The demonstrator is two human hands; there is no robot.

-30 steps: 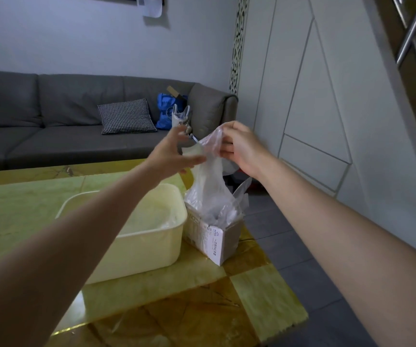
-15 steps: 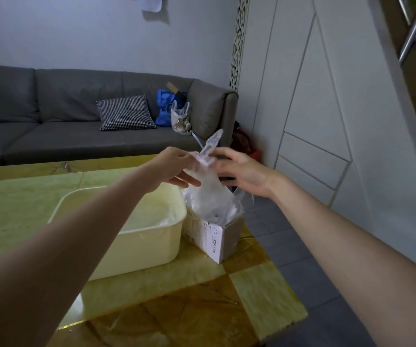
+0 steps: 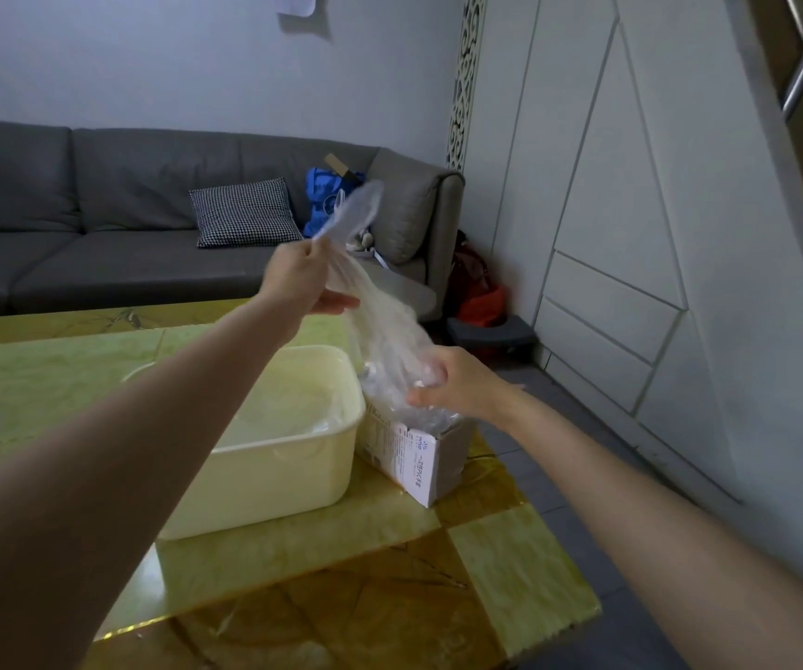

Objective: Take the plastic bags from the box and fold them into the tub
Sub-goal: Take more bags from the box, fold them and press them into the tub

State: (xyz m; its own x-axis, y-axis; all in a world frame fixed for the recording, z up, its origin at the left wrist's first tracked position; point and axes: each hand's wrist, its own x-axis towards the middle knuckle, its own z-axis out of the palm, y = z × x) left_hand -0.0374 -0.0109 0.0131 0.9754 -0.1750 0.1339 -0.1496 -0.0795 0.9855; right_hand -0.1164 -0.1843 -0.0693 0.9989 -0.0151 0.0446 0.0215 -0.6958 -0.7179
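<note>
Above the box [image 3: 431,459], both hands blur the bag [image 3: 380,326].

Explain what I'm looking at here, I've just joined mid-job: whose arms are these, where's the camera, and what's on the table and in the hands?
There is no machine: these are a person's two bare arms, seen from one wide-angle camera worn on their head, looking forward and down. On the yellow-green table stand a cream plastic tub and, touching its right side, a small cardboard box stuffed with clear plastic bags. The left hand pinches the upper part of one clear bag, raised above the box. The right hand has its grip on the bag's lower part, just above the box opening. Behind is a grey sofa.
</note>
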